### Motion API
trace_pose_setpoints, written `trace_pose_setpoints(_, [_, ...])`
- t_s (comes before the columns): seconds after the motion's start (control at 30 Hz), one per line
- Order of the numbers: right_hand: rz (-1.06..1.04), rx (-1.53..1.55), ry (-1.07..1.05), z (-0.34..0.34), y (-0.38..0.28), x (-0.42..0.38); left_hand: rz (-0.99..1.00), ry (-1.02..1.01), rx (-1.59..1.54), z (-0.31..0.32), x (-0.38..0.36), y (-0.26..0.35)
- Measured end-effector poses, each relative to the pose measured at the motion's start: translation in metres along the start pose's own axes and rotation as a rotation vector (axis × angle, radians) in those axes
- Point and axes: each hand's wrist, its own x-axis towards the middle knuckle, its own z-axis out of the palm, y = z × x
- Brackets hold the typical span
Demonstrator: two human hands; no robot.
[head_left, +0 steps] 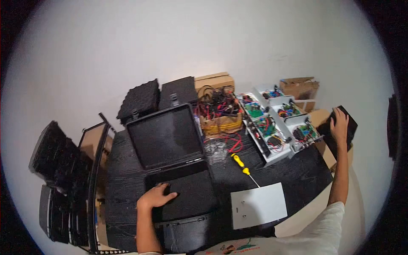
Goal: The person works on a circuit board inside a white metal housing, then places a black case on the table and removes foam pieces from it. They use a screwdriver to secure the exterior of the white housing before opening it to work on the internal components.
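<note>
My left hand (157, 196) rests on the black foam (187, 195) inside an open black hard case (165, 138), fingers and thumb apart. The case lid is tilted up towards the back. Out at the far right, my right hand (339, 124) is on a flat black slab (350, 127), its fingers reaching up to the slab's top edge. Part of the slab is hidden under the hand, and its exact kind is hard to make out.
A yellow screwdriver (240, 164) and a white metal plate (259, 206) lie on the black table (297, 178). Behind are open white enclosures with circuit boards (272, 127), a box of cables (219, 123) and black cases (140, 100). More cases (57, 157) stand left.
</note>
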Motion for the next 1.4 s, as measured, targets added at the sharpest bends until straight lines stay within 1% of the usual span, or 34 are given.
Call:
trace_pose_setpoints(0.07, [-0.101, 0.12, 0.029, -0.005, -0.043, 0.01, 0.028, 0.034, 0.0, 0.008, 0.01, -0.014])
trace_pose_setpoints(0.13, [-0.207, 0.241, 0.044, -0.012, -0.083, 0.016, -0.016, 0.049, 0.059, 0.008, 0.007, -0.008])
trace_pose_setpoints(0.17, [-0.258, 0.403, 0.045, -0.028, -0.115, 0.02, -0.034, 0.053, 0.09, 0.007, 0.007, -0.006])
trace_pose_setpoints(0.2, [-0.31, 0.51, -0.004, -0.044, -0.146, 0.021, -0.032, 0.05, 0.078, 0.006, 0.007, -0.005])
trace_pose_setpoints(0.27, [-0.471, 0.567, 0.006, -0.056, -0.193, 0.021, -0.028, 0.048, 0.053, 0.004, 0.012, -0.006])
trace_pose_setpoints(0.3, [-0.498, 0.628, -0.067, -0.082, -0.224, 0.019, -0.038, 0.069, 0.081, 0.005, 0.015, -0.007])
trace_pose_setpoints(0.33, [-0.567, 0.679, -0.059, -0.081, -0.241, 0.013, -0.051, 0.093, 0.109, 0.008, 0.02, -0.009])
trace_pose_setpoints(0.4, [-0.687, 0.778, -0.121, -0.103, -0.281, 0.007, -0.056, 0.126, 0.125, 0.008, 0.022, -0.008])
trace_pose_setpoints(0.47, [-0.807, 0.866, -0.156, -0.116, -0.314, -0.005, -0.032, 0.148, 0.102, 0.005, 0.022, -0.006])
trace_pose_setpoints(0.5, [-0.871, 0.938, -0.199, -0.122, -0.327, -0.009, 0.036, 0.196, 0.088, 0.002, 0.019, -0.006])
trace_pose_setpoints(0.57, [-0.918, 1.086, -0.228, -0.129, -0.352, -0.025, 0.179, 0.287, 0.063, -0.009, 0.008, -0.002])
trace_pose_setpoints(0.63, [-0.962, 1.132, -0.4, -0.129, -0.366, -0.041, 0.23, 0.314, -0.179, -0.029, -0.007, 0.006])
trace_pose_setpoints(0.67, [-1.031, 1.113, -0.539, -0.127, -0.369, -0.047, 0.254, 0.327, -0.301, -0.038, -0.016, 0.012])
trace_pose_setpoints(0.7, [-1.099, 1.09, -0.679, -0.126, -0.372, -0.052, 0.32, 0.439, -0.389, -0.044, -0.026, 0.02])
trace_pose_setpoints(0.73, [-1.074, 1.185, -0.817, -0.133, -0.375, -0.055, 0.385, 0.551, -0.475, -0.049, -0.036, 0.027])
trace_pose_setpoints(0.77, [-1.079, 1.151, -0.963, -0.141, -0.379, -0.053, 0.449, 0.664, -0.562, -0.052, -0.04, 0.031])
trace_pose_setpoints(0.83, [-1.079, 1.069, -1.255, -0.156, -0.391, -0.048, 0.525, 0.708, -0.776, -0.052, -0.04, 0.028])
trace_pose_setpoints(0.87, [-1.037, 1.084, -1.263, -0.155, -0.396, -0.05, 0.554, 0.711, -0.89, -0.05, -0.041, 0.03])
trace_pose_setpoints(0.9, [-0.925, 1.191, -1.201, -0.149, -0.403, -0.055, 0.584, 0.712, -1.004, -0.049, -0.041, 0.034])
trace_pose_setpoints(0.93, [-0.811, 1.291, -1.133, -0.141, -0.412, -0.061, 0.65, 0.696, -1.042, -0.045, -0.038, 0.035])
trace_pose_setpoints(0.97, [-0.695, 1.386, -1.06, -0.135, -0.42, -0.065, 0.638, 0.709, -1.098, -0.041, -0.035, 0.037])
trace_pose_setpoints(1.0, [-0.685, 1.31, -1.181, -0.136, -0.429, -0.055, 0.627, 0.721, -1.155, -0.035, -0.031, 0.039])
trace_pose_setpoints(1.07, [-0.513, 1.488, -1.264, -0.135, -0.44, -0.054, 0.629, 0.724, -1.256, -0.026, -0.021, 0.04])
trace_pose_setpoints(1.13, [-0.312, 1.619, -1.26, -0.139, -0.449, -0.055, 0.567, 0.773, -1.151, -0.02, -0.013, 0.041])
trace_pose_setpoints(1.17, [-0.213, 1.686, -1.248, -0.141, -0.453, -0.055, 0.533, 0.799, -1.099, -0.019, -0.011, 0.042])
trace_pose_setpoints(1.2, [-0.187, 1.66, -1.153, -0.142, -0.456, -0.051, 0.579, 0.766, -1.088, -0.019, -0.011, 0.046])
trace_pose_setpoints(1.3, [-0.215, 2.133, -0.737, -0.119, -0.475, -0.037, 0.507, 0.806, -0.909, -0.012, -0.007, 0.039])
trace_pose_setpoints(1.33, [-0.189, 2.045, -0.586, -0.11, -0.479, -0.022, 0.529, 0.877, -0.864, -0.01, -0.002, 0.042])
trace_pose_setpoints(1.37, [-0.201, 1.996, -0.407, -0.102, -0.483, -0.002, 0.524, 0.8, -0.793, -0.012, -0.003, 0.042])
trace_pose_setpoints(1.4, [-0.099, 2.062, -0.499, -0.117, -0.482, 0.025, 0.518, 0.722, -0.723, -0.021, -0.011, 0.048])
